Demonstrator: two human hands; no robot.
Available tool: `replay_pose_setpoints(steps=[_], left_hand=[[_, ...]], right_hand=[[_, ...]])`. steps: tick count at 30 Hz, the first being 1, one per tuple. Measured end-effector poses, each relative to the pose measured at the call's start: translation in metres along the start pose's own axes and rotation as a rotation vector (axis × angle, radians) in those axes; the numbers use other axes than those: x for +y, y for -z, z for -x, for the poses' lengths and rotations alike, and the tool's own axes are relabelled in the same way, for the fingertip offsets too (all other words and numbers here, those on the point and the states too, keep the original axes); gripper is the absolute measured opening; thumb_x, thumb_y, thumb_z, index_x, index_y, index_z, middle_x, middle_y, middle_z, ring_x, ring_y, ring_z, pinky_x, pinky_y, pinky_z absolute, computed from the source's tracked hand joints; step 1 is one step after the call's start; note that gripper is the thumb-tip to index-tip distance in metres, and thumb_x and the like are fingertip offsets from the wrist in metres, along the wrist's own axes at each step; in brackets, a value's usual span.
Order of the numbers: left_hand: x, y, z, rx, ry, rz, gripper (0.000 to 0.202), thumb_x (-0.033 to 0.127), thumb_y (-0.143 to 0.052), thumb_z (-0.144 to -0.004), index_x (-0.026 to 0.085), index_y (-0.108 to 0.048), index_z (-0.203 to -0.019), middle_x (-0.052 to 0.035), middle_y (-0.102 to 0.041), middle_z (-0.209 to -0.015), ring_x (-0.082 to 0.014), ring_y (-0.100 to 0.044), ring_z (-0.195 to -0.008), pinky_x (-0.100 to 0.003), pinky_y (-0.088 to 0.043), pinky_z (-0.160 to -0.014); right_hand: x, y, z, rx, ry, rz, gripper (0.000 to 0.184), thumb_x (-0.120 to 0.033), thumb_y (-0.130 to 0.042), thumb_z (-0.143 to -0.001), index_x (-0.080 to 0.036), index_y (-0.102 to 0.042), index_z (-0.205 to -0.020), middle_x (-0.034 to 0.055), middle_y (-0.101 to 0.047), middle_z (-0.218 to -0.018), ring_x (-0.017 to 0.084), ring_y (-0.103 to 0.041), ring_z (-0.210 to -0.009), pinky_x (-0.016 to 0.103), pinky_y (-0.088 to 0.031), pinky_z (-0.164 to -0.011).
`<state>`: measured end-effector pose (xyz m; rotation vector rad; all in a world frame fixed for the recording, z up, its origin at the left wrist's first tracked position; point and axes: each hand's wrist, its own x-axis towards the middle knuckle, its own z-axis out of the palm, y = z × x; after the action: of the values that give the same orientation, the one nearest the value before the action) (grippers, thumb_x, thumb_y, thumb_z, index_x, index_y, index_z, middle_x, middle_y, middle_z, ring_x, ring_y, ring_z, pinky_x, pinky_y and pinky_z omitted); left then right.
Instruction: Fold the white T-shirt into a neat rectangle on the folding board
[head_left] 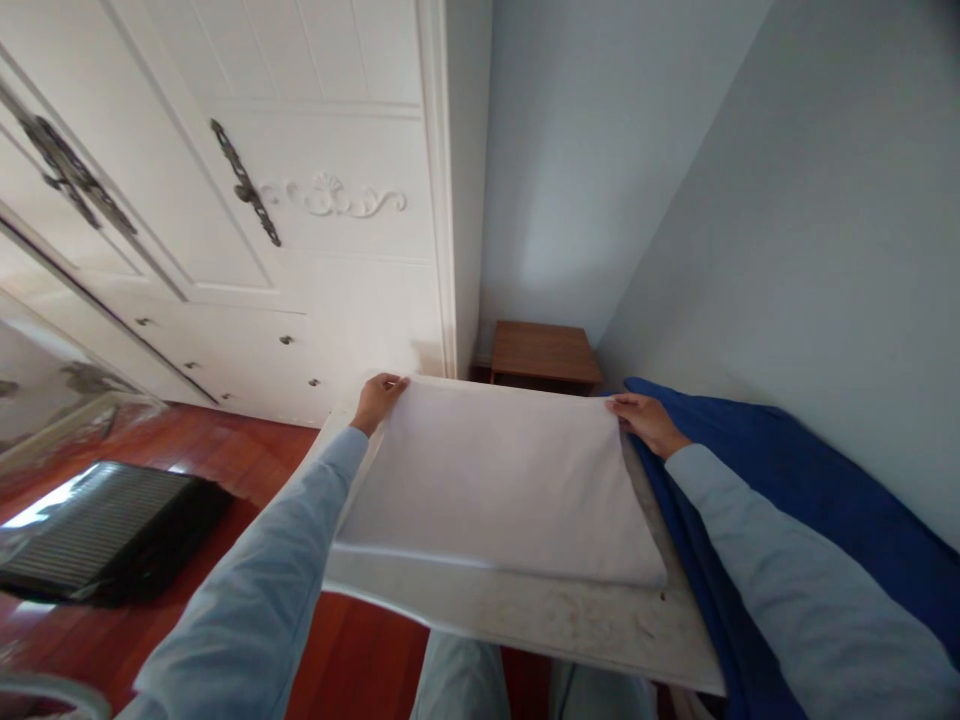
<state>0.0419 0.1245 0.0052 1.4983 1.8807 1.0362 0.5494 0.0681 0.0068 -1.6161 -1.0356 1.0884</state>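
A white folded cloth (502, 480) lies spread over a pale, stained board (570, 615) in front of me. My left hand (381, 400) pinches the cloth's far left corner between thumb and fingers. At the far right corner, my right hand (646, 418) grips the cloth the same way. The far edge runs straight between both hands, and the near edge rests on the board. Dark blue fabric (772, 470) is beside and under my right forearm, along the board's right side.
A white wardrobe (360, 290) with dark metal handles stands at the left and ahead. In the corner behind the board is a small brown wooden table (546, 352). A black ribbed case-like object (112, 530) lies on the red wooden floor (247, 450). Grey walls (840, 250) bound the right side.
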Motion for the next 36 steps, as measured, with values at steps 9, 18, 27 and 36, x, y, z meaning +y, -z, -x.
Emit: replay_pose_setpoints(steps=[9, 18, 27, 36], left_hand=[[0.002, 0.029, 0.05, -0.046, -0.219, -0.26, 0.055, 0.049, -0.062, -0.085, 0.013, -0.061, -0.127, -0.019, -0.063, -0.133, -0.0283, -0.068, -0.111, -0.044, -0.05, -0.104], [-0.013, 0.006, 0.121, -0.365, -0.706, -0.728, 0.079, 0.063, -0.028, -0.099, 0.004, -0.043, -0.148, -0.0232, -0.033, -0.162, -0.0326, -0.025, -0.154, -0.048, -0.027, -0.126], [-0.031, 0.008, 0.113, -0.362, -0.71, -0.752, 0.078, 0.063, -0.021, -0.099, 0.007, -0.045, -0.149, -0.0215, -0.041, -0.158, -0.0298, -0.034, -0.151, -0.048, -0.031, -0.124], [0.018, -0.039, 0.135, -0.344, -0.796, -0.73, 0.075, 0.059, -0.023, -0.101, 0.008, -0.035, -0.154, -0.0212, -0.03, -0.163, -0.0301, -0.022, -0.155, -0.051, -0.027, -0.125]], right_hand=[[-0.002, 0.019, 0.018, -0.066, 0.264, 0.305, 0.039, -0.011, -0.066, -0.078, -0.015, -0.067, -0.117, 0.0177, -0.071, -0.124, 0.027, -0.073, -0.107, 0.045, -0.059, -0.097], [0.026, -0.011, 0.096, -0.362, 0.787, 0.991, 0.051, -0.035, -0.061, -0.092, -0.013, -0.061, -0.138, 0.0187, -0.048, -0.154, 0.032, -0.041, -0.146, 0.051, -0.032, -0.122], [0.041, 0.009, 0.11, -0.424, 0.772, 1.302, 0.054, -0.036, -0.045, -0.101, -0.006, -0.051, -0.145, 0.0239, -0.047, -0.152, 0.033, -0.042, -0.145, 0.054, -0.037, -0.119], [0.002, -0.103, 0.134, -0.345, 0.903, 1.136, 0.061, -0.045, -0.031, -0.106, -0.005, -0.042, -0.152, 0.0225, -0.039, -0.158, 0.029, -0.033, -0.15, 0.051, -0.031, -0.122]])
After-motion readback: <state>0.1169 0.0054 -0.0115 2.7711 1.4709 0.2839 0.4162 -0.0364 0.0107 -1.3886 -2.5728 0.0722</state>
